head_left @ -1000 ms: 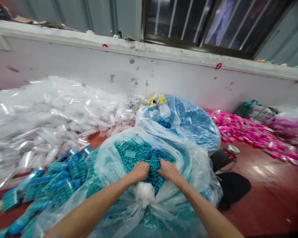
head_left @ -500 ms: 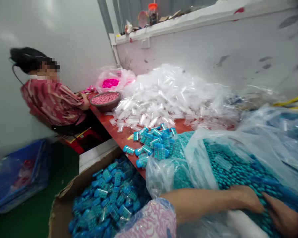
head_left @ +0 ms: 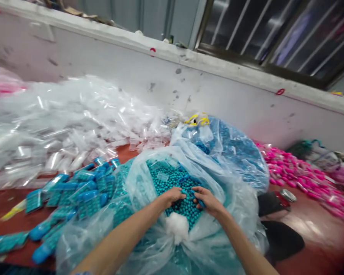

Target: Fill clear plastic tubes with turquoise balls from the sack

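Both my hands are over an open clear plastic bag (head_left: pixel 140 168) full of small teal beads (head_left: pixel 189 214). My left hand (head_left: pixel 174 195) has its fingers pinched together just above the beads; what they hold, if anything, is too small to make out. To its right, my right hand (head_left: pixel 208 200) curls around a small blue plastic cap (head_left: pixel 200 203). A clear plastic container (head_left: pixel 162 176) lies on the beads beyond my hands. A white fluffy wad (head_left: pixel 177 228) sits at the bag's near edge.
Clear containers filled with teal beads and capped in blue (head_left: pixel 88 198) lie left on the red table (head_left: pixel 126 151). Behind them is a heap of empty clear containers (head_left: pixel 83 110). A bag of blue pieces (head_left: pixel 232 152) stands behind, pink pieces (head_left: pixel 298 172) at right, scissors with black handles (head_left: pixel 283 236) nearer.
My view has swung right, from the co-worker and the cardboard box to the bead bag. My hands, earlier in the beads at the lower right, now show in the middle, slightly apart.
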### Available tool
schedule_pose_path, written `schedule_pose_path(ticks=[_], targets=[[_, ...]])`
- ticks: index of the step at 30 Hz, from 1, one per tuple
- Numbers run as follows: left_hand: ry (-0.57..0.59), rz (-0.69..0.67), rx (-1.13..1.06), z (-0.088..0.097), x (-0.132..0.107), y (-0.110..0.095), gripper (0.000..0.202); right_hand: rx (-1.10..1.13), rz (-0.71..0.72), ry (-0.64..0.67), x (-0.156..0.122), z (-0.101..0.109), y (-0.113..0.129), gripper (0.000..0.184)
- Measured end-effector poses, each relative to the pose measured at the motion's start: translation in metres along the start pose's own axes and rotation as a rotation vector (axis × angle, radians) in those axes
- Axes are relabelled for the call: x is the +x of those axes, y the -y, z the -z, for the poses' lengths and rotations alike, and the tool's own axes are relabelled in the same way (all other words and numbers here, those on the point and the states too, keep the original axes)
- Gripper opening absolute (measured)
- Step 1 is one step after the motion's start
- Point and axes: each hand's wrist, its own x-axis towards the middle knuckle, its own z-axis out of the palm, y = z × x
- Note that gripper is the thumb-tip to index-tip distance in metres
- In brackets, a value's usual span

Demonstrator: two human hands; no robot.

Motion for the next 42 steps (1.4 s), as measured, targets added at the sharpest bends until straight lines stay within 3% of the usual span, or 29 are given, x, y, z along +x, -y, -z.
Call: schedule_pose_path(ticks=[7, 10, 14, 18, 24, 29, 31, 33, 38, 42], targets=[[-0.083, 0.085, -0.108, -0.001, 0.003, 0.001, 0.023, -0.140, 0.223, -0.111, 0.010, 0.004, -0.020, 0.040], [-0.106, 0.088, -0.101, -0.004, 0.005, 0.002, 0.026, -0.157, 0.230, -0.075, 0.011, 0.003, -0.021, 0.035], [-0.096, 0.046, -0.082, -0.006, 0.002, -0.002, 0.030, 0.004, 0.173, -0.057, 0.006, 0.002, -0.017, 0.028], [-0.129, -0.030, -0.040, -0.007, -0.002, -0.009, 0.031, 0.068, 0.175, -0.057, 0.001, 0.001, -0.011, 0.031], [-0.240, -0.164, 0.039, -0.008, -0.006, -0.020, 0.026, -0.184, 0.451, -0.132, -0.013, -0.003, -0.007, 0.033], [-0.156, -0.117, 0.044, -0.006, -0.024, -0.025, 0.035, -0.460, 0.591, -0.266, -0.026, -0.004, -0.002, 0.028], [-0.113, -0.064, 0.008, -0.006, -0.031, -0.026, 0.041, -0.447, 0.575, -0.287, -0.028, -0.005, 0.000, 0.026], [-0.082, -0.060, -0.046, -0.006, -0.036, -0.026, 0.047, -0.291, 0.477, -0.247, -0.026, -0.008, 0.000, 0.027], [0.002, -0.183, -0.141, -0.010, -0.043, -0.025, 0.067, -0.027, 0.368, -0.126, -0.017, -0.015, 0.000, 0.019], [-0.058, -0.191, -0.181, -0.015, -0.050, -0.024, 0.080, -0.023, 0.362, -0.119, -0.021, -0.016, 0.004, 0.020]])
